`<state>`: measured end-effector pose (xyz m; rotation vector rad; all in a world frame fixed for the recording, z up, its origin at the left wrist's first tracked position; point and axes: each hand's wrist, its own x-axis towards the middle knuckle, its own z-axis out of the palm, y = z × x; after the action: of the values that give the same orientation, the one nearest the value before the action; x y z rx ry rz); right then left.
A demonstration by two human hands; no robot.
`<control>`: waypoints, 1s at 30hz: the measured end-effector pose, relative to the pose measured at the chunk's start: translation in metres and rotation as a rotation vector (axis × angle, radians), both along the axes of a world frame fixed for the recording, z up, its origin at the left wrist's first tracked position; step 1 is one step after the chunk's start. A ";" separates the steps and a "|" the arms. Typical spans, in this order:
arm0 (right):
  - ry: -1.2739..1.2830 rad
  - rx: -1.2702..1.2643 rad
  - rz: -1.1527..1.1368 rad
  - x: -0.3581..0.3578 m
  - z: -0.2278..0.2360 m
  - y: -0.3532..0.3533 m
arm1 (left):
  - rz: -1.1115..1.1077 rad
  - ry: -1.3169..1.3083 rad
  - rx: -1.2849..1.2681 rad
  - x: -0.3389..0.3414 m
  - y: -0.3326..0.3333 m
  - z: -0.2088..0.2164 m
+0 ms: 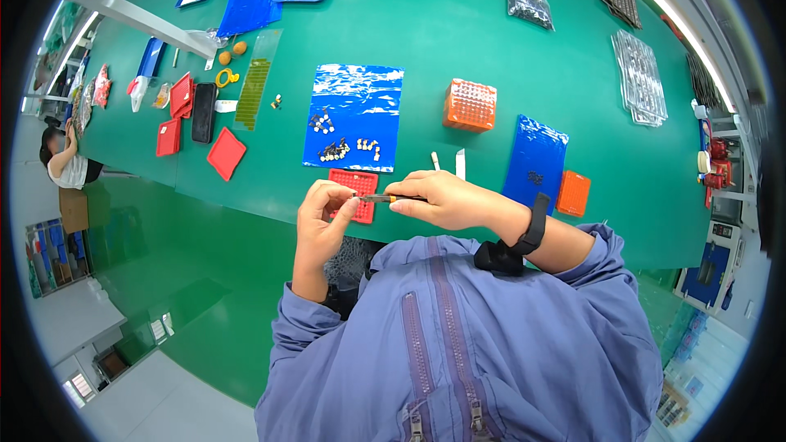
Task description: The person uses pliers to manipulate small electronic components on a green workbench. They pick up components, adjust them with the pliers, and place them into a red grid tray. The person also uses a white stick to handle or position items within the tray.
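Right fingers [415,208] grip a slim hand tool [380,198], its tip at the left fingers [343,212], which pinch a tiny piece [355,195], hard to make out; best hold both steady over the red tray [366,213] beneath.

The left hand [316,219] partly hides the red pitted tray [354,181]; the pinched piece [356,195] is too small to identify.

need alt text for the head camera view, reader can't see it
A right hand holds a slim tool, its tip at the fingertips of the left hand, over a red tray. Beyond, small dark-and-white parts lie on a blue sheet on a green table.
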<state>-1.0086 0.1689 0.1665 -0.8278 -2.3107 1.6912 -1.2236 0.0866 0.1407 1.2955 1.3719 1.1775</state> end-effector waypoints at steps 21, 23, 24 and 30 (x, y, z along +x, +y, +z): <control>-0.039 -0.313 -0.013 0.001 -0.009 -0.001 | -0.037 0.036 -0.049 -0.002 0.001 0.006; -0.017 -0.201 -0.009 0.001 -0.010 -0.003 | -0.041 -0.065 -0.048 -0.002 0.001 0.000; -0.023 -0.168 -0.004 0.000 -0.011 -0.003 | -0.018 -0.129 -0.075 0.000 0.000 -0.001; -0.040 0.021 -0.006 -0.001 -0.015 -0.007 | 0.060 -0.322 -0.158 0.005 -0.001 -0.002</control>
<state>-1.0097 0.1618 0.1516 -0.8714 -2.3454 1.6594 -1.2185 0.0856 0.1389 0.9143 1.2447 1.2311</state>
